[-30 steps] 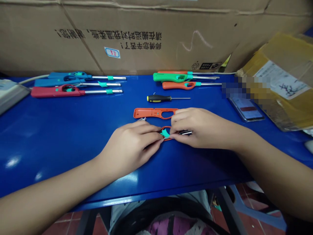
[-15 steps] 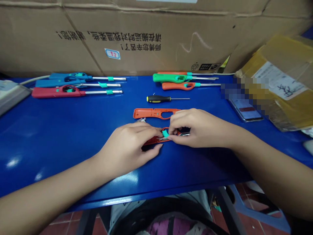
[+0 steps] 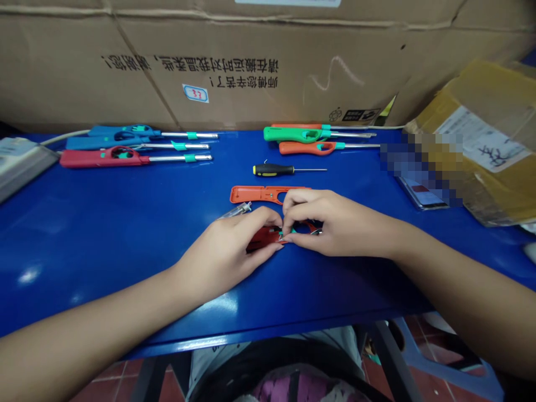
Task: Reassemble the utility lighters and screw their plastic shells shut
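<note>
An opened orange lighter casing half [image 3: 262,239] lies on the blue table with its inside facing up. My left hand [image 3: 228,245] grips its handle end, thumb along the near edge and fingers over the far one. Over the casing's middle my right hand [image 3: 322,220] pinches at a tiny part that its fingertips mostly hide. A bit of turquoise plastic and thin metal shows between the fingertips. Just behind the hands rests the matching orange casing half [image 3: 255,194]. A clear lighter fuel tank [image 3: 238,211] with a metal-coloured tip lies beyond my left hand, partly covered by it.
A black-and-yellow screwdriver [image 3: 274,169] lies farther back. Red and blue lighters [image 3: 104,157] sit at back left, green and orange ones [image 3: 305,148] at back right. A large cardboard box [image 3: 234,61] walls the rear; a phone [image 3: 422,192] and taped parcel [image 3: 481,145] stand right.
My left fingers have curled in and the thumb has closed onto the casing's near edge. My right fingertips have shifted slightly left, covering more of the turquoise part. More of the fuel tank shows.
</note>
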Tool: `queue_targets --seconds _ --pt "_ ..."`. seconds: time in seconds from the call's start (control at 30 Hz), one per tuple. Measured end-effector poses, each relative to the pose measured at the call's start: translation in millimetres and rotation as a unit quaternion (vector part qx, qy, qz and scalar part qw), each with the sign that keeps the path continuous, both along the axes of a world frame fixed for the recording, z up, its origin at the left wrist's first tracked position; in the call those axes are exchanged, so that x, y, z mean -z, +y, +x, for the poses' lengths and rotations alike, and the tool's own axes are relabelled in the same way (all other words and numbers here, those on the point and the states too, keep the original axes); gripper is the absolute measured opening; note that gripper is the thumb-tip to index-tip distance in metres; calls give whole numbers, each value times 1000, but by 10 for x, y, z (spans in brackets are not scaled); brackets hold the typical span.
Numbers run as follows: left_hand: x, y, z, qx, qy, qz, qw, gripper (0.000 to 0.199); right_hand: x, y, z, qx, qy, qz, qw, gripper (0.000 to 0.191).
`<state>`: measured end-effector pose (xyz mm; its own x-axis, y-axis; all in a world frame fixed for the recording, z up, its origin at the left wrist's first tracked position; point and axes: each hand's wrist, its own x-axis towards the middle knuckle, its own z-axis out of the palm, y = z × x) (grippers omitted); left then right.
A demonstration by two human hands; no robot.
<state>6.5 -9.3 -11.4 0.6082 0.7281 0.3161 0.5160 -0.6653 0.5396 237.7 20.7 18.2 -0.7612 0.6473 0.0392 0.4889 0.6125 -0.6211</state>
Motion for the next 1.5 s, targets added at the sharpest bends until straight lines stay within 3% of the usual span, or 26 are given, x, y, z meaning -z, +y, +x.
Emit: queue_targets --seconds 0.63,0.83,1.03,1.23,1.5 --pt "12 14 11 8 -13 9 1000 27 75 12 -62 43 49 -57 996 12" --pt "-189 89 -105 18 -10 17 1000 24 51 -11 -32 26 87 -11 996 9" --pt "-389 287 -432 -60 134 73 987 12 -8 -57 -15 -21 35 29 999 12" --pt "-309 317 -457 -110 224 6 968 24 32 -88 -26 -8 -19 25 999 12" --pt "-267 322 -406 -108 222 -21 969 16 28 -118 -73 0 -41 20 999 12"
